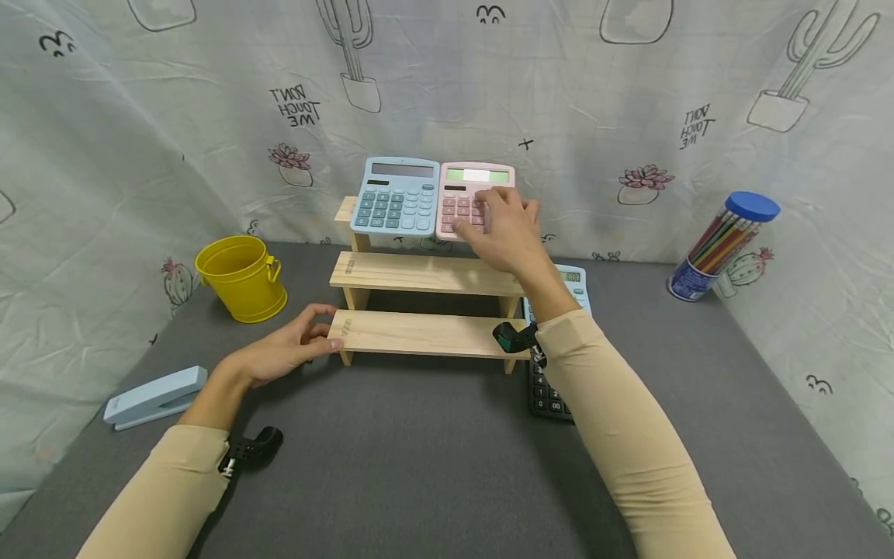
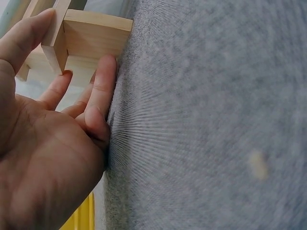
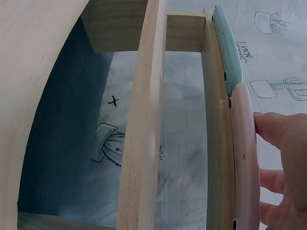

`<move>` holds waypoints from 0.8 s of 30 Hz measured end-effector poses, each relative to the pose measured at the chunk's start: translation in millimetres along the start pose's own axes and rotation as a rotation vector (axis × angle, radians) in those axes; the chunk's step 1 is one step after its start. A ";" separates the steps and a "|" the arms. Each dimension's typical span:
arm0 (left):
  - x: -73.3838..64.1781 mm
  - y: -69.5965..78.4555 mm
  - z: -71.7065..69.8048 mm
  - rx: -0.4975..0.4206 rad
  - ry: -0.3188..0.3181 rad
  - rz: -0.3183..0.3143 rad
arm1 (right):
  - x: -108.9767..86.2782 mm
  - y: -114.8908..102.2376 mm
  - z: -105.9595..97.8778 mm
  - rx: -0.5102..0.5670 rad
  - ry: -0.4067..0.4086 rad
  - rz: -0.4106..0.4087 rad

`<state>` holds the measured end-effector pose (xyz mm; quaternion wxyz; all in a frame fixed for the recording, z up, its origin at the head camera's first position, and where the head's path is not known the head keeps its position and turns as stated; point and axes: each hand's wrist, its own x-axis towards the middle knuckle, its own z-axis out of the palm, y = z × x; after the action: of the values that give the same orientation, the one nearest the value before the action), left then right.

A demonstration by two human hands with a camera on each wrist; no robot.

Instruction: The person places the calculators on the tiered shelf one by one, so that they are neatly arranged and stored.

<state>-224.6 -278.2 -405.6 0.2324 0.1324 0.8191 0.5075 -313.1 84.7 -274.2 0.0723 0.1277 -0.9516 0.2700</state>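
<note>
Two bare hands are at work on a three-tier wooden shelf point(image 1: 426, 334). The left hand point(image 1: 286, 349) pinches the left end of its lowest board, thumb on top and index fingertip beneath. The right hand point(image 1: 506, 233) is not clenched round anything; its spread fingertips and thumb rest on the face of the pink calculator point(image 1: 452, 203), which lies on the top board. Just left of it, side by side on the same board, is a light blue calculator point(image 1: 394, 198). The two lower boards carry nothing. Beige sleeves point(image 1: 621, 435) cover both forearms, and a small black camera point(image 1: 254, 446) is worn at each wrist.

Beside the shelf's right end, on the grey tabletop point(image 1: 419, 481), are a second blue calculator point(image 1: 573, 286) and, nearer, a black calculator point(image 1: 548, 392), both partly hidden by the right arm. To the left stand a yellow bucket point(image 1: 240, 279) and, nearer, a pale blue stapler point(image 1: 157, 394). Far right, a blue-lidded tub of coloured pencils point(image 1: 719, 248) leans before the cactus-print curtain point(image 1: 209, 116).
</note>
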 end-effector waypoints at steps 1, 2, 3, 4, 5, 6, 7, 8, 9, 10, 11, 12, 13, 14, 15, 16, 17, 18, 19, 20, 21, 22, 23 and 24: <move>-0.1 0.0 0.1 0.000 0.000 0.000 | -0.1 0.0 0.2 0.001 -0.001 0.002; -0.2 0.0 0.1 0.002 0.002 -0.001 | -0.2 0.1 0.4 0.001 -0.002 0.003; -0.4 0.1 0.2 0.003 0.002 -0.002 | -0.4 0.1 0.5 0.000 -0.003 0.005; -0.6 0.2 0.3 0.004 0.003 -0.001 | -0.5 0.1 0.7 0.000 -0.002 0.006; -0.7 0.2 0.4 0.005 0.003 0.000 | -0.6 0.1 0.8 0.000 -0.002 0.008; -0.9 0.2 0.4 0.004 0.002 0.002 | -0.6 0.2 0.9 0.000 -0.002 0.008; -1.2 0.3 0.5 0.003 0.001 0.003 | -0.6 0.1 1.0 0.000 -0.001 0.009; -1.4 0.5 0.7 0.003 0.001 0.004 | -0.6 0.1 1.0 0.000 0.000 0.008; -1.4 0.6 0.7 0.003 0.001 0.004 | -0.5 0.2 0.9 0.002 0.000 0.008; -1.6 0.3 0.6 0.005 0.001 0.003 | -0.5 0.0 1.1 0.004 -0.001 0.007; -1.6 0.3 0.5 0.004 0.000 0.003 | -0.6 0.0 1.2 0.008 -0.003 0.006; -1.4 0.3 0.3 0.006 -0.001 0.001 | -0.7 0.1 1.2 0.015 -0.005 0.004; -1.2 0.3 0.1 0.008 -0.002 0.000 | -0.9 0.1 1.2 0.022 -0.008 0.004; -0.8 0.3 0.0 0.010 -0.001 -0.002 | -1.2 0.1 1.1 0.029 -0.010 0.003; -0.5 0.4 -0.1 0.012 -0.001 -0.004 | -1.7 0.1 0.8 0.036 -0.011 0.001; -0.3 0.6 -0.2 0.012 -0.001 -0.007 | -2.4 0.1 0.4 0.043 -0.012 -0.003; -0.1 0.8 -0.1 0.010 -0.001 -0.008 | -3.2 0.2 -0.1 0.048 -0.011 -0.007; -0.1 1.1 0.0 0.011 -0.002 -0.009 | -4.2 0.4 -0.8 0.051 -0.010 -0.011; -0.2 1.1 0.1 0.010 -0.002 -0.009 | -5.3 0.8 -1.6 0.052 -0.009 -0.015; -0.4 1.2 0.1 0.012 -0.001 -0.010 | -6.7 1.7 -2.7 0.050 -0.006 -0.022; -0.6 1.3 0.0 0.014 0.000 -0.012 | -8.2 2.9 -4.1 0.049 -0.004 -0.029; -0.7 1.3 0.0 0.014 0.000 -0.012 | -10.0 4.6 -5.6 0.047 0.000 -0.037; -0.7 1.4 0.0 0.016 0.000 -0.012 | -11.9 6.6 -7.2 0.048 0.005 -0.042; -0.5 1.6 0.0 0.017 0.002 -0.011 | -13.8 9.1 -8.8 0.049 0.008 -0.048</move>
<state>-224.3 -277.7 -404.1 0.2332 0.1293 0.8244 0.4992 -301.8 99.6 -274.2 0.0793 0.1509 -0.9411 0.2920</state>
